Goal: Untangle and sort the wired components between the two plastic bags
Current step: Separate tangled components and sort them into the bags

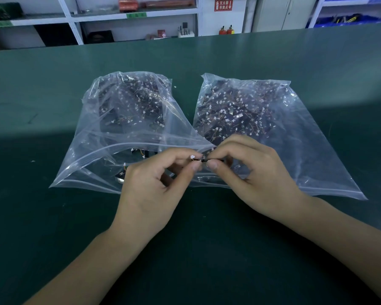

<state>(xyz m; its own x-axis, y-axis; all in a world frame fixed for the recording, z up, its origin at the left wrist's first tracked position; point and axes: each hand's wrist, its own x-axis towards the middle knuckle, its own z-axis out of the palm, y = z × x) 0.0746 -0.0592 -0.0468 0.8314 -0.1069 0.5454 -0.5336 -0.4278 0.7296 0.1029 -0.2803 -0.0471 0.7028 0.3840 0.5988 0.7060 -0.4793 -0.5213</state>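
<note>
While both hands work one small part (204, 160) in mid-air just above the bag mouths, the main risk is its thin wires: pull the two ends apart too hard and a lead could snap or slip out of the white plug (192, 156). Could also drop into the wrong bag, since the open mouths overlap right below. Loose plugs near the left bag (110, 128) mouth might snag and get dragged out too.

Left hand (154, 186): thumb and forefinger pinched tight on the plug end, other fingers curled under. Right hand (249, 170): thumb and forefinger pinch the dark end, rest loosely curled. Fingertips of the two hands nearly touch. Right bag (295, 133) lies just beside, both stuffed with tangled parts on the green table (207, 249).
</note>
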